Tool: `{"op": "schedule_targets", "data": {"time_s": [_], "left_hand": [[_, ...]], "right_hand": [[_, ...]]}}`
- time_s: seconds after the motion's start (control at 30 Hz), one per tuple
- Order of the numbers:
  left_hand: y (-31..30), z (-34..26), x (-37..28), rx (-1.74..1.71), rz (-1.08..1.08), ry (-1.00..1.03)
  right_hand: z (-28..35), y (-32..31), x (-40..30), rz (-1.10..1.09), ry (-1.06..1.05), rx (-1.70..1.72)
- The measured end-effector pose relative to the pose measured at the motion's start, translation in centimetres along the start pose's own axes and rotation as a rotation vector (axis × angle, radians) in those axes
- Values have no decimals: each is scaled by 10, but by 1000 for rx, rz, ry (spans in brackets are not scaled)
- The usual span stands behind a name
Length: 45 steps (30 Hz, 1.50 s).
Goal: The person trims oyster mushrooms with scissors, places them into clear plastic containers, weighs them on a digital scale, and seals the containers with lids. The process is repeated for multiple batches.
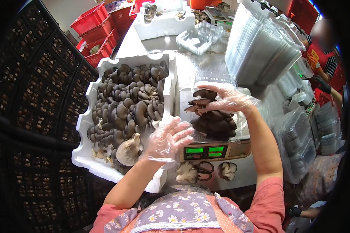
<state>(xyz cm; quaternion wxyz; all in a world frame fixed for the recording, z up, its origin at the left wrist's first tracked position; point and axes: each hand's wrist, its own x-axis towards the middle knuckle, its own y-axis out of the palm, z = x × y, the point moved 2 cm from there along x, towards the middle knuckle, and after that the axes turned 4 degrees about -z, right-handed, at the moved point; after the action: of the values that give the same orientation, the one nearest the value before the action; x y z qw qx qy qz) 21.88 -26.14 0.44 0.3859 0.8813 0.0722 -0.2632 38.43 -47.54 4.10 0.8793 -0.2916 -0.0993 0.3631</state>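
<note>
My right hand (226, 97), in a clear plastic glove, grips a small cluster of dark oyster mushrooms (202, 102). Below it, a larger oyster mushroom clump (215, 128) lies in a clear plastic clamshell container on a digital scale (234, 151) with lit green displays. My left hand (169, 138), gloved too, hovers with fingers apart and nothing in it, between the scale and a white foam box (172, 75). Rows of dark oyster mushrooms (125, 96) fill that box, with one pale mushroom (129, 151) lying underside up near its front.
Scissors (204, 171) lie between mushroom pieces (187, 172) before the scale. Tall stacks of clear containers (256, 49) stand at the back right. Black crates (38, 72) line the left, red crates (93, 21) behind. At right, a co-worker's gloved hand (321, 84) is visible.
</note>
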Motion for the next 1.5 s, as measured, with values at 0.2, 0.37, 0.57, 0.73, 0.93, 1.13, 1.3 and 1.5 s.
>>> {"op": "schedule_targets", "data": {"time_s": [0.2, 0.37, 0.57, 0.73, 0.93, 1.13, 1.3, 1.5], "left_hand": [[-12, -23, -26, 160, 53, 210], [-13, -23, -35, 225, 6, 217], [-18, -16, -38, 263, -25, 207], [-21, -16, -40, 263, -16, 216], [-19, -16, -45, 271, -7, 232], [-24, -14, -43, 285, 7, 246], [-24, -12, -38, 273, -5, 231], [-8, -9, -23, 355, 38, 231]], "right_hand": [[-23, -8, -1, 45, 69, 334], [-32, -4, 4, -51, 85, 373], [-40, -3, 9, -94, 124, 418], [-36, -5, 7, -135, 111, 430], [-36, -9, 6, -159, 120, 375], [-36, -13, 3, -169, 135, 327], [-40, -8, 10, -104, 86, 416], [-45, -1, 18, -30, 180, 536]]}}
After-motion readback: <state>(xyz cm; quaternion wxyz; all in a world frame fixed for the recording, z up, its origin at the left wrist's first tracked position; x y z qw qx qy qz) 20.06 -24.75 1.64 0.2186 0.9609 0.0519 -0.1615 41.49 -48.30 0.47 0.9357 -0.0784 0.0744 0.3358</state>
